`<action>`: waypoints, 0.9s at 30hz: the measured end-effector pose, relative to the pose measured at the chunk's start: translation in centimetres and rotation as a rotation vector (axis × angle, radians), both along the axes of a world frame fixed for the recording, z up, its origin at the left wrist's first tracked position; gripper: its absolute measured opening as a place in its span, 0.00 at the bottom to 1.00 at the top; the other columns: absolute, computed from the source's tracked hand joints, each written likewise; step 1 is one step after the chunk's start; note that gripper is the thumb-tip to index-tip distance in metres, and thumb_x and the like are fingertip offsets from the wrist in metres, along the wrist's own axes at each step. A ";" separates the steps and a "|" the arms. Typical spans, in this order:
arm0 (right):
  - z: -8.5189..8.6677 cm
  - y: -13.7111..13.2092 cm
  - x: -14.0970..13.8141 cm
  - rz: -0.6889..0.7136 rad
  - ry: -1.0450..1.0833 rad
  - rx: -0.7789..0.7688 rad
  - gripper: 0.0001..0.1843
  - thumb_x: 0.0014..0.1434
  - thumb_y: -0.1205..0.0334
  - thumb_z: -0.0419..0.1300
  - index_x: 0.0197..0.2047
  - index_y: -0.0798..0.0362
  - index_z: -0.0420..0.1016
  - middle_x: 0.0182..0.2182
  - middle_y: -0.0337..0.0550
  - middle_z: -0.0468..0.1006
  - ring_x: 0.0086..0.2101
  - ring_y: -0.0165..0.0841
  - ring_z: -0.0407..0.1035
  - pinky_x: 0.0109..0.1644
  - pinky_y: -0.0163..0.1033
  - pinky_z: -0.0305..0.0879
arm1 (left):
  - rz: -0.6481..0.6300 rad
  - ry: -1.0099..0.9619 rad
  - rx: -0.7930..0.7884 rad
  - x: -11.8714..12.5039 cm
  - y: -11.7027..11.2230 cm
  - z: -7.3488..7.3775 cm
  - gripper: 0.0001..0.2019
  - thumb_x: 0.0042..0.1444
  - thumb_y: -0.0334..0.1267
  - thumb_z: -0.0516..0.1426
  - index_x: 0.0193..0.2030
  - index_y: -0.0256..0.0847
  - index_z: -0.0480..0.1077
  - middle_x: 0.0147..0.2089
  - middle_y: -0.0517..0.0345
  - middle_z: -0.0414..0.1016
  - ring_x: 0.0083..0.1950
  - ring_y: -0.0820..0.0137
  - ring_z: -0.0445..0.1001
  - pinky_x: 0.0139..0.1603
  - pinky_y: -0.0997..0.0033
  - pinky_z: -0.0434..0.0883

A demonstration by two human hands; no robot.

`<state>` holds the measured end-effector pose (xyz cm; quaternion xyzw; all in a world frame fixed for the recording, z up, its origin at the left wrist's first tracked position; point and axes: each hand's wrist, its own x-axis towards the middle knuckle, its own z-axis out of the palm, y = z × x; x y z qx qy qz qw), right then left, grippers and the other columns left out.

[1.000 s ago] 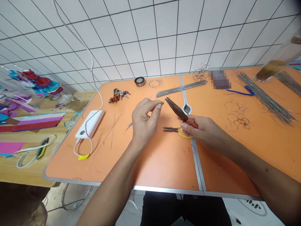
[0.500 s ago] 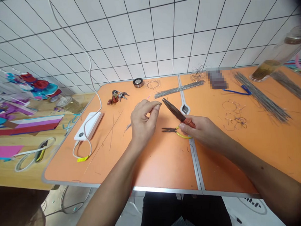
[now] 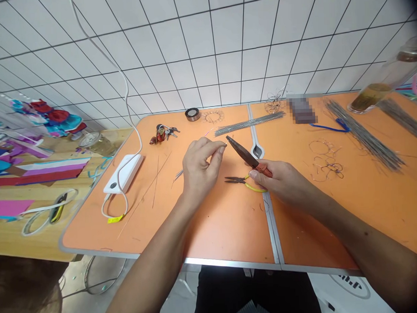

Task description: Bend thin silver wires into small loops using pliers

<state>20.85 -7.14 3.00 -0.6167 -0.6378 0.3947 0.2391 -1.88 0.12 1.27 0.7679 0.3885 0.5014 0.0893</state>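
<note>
My left hand (image 3: 199, 168) pinches a thin steel wire (image 3: 178, 175) between thumb and fingertips, its tip showing just past them. My right hand (image 3: 279, 179) grips the red handles of long-nosed pliers (image 3: 246, 154), whose dark jaws are shut and point up and left, close to the wire's tip. Under my right fingers, yellow-handled small pliers (image 3: 241, 180) lie on the orange folding table (image 3: 231, 233), partly hidden by that hand. Neither hand touches the table.
A white power bank (image 3: 123, 173) with its cable, keys (image 3: 163, 134), a tape roll (image 3: 192, 114), wire bundles (image 3: 248, 123) and bent wire loops (image 3: 327, 163) lie on the table. A glass jar (image 3: 383, 75) stands far right. A tiled wall rises behind.
Both hands have stayed almost in place, still holding the wire and pliers. The pliers' tip has shifted slightly, and the whole view has moved a little.
</note>
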 end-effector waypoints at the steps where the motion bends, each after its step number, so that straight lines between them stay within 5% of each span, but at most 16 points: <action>1: -0.1 0.0 0.0 0.002 0.001 0.004 0.21 0.73 0.40 0.57 0.38 0.48 0.75 0.27 0.35 0.69 0.31 0.35 0.64 0.36 0.40 0.56 | 0.012 0.016 0.018 0.0 0.1 -0.1 0.10 0.73 0.41 0.60 0.42 0.45 0.83 0.34 0.56 0.76 0.37 0.65 0.72 0.42 0.61 0.67; 12: -0.7 -0.4 0.0 -0.018 -0.016 0.020 0.22 0.75 0.40 0.55 0.38 0.48 0.74 0.25 0.34 0.67 0.27 0.34 0.63 0.33 0.40 0.55 | 0.074 0.072 0.085 0.1 -0.1 -0.1 0.10 0.72 0.39 0.60 0.41 0.45 0.83 0.34 0.55 0.75 0.38 0.63 0.70 0.41 0.60 0.64; 21: 0.0 0.0 0.0 0.013 -0.057 0.061 0.20 0.75 0.45 0.56 0.33 0.47 0.66 0.26 0.35 0.67 0.28 0.34 0.61 0.34 0.40 0.51 | -0.147 -0.410 -0.453 0.0 0.2 0.5 0.15 0.65 0.55 0.66 0.39 0.45 0.84 0.39 0.54 0.81 0.40 0.65 0.74 0.45 0.62 0.72; 27: -0.3 -0.1 0.0 -0.004 -0.094 0.109 0.19 0.75 0.46 0.55 0.34 0.47 0.65 0.26 0.34 0.67 0.28 0.34 0.60 0.34 0.41 0.51 | -0.265 -0.533 -0.643 -0.1 0.7 0.4 0.14 0.59 0.54 0.70 0.38 0.45 0.85 0.29 0.58 0.73 0.34 0.68 0.69 0.41 0.64 0.71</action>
